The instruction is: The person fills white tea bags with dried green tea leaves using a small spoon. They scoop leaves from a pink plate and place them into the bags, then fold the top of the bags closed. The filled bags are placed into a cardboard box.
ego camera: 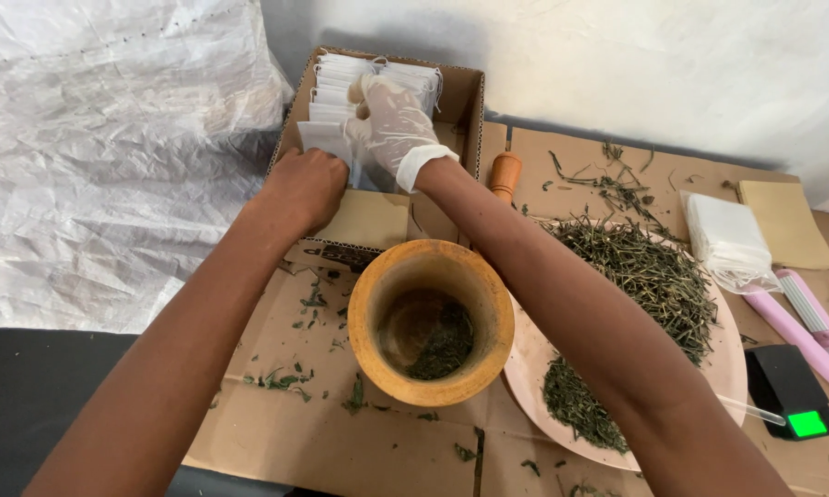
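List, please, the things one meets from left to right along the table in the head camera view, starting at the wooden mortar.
Wooden mortar → pink plate of dried green herbs → stack of white sachets in clear wrap → pink sealing tool. The small black scale sits below that tool, so it is left out.

A mortar sits mid-tabletop, box of sachets behind it, herb-laden plate at its right, scale toward the right edge.
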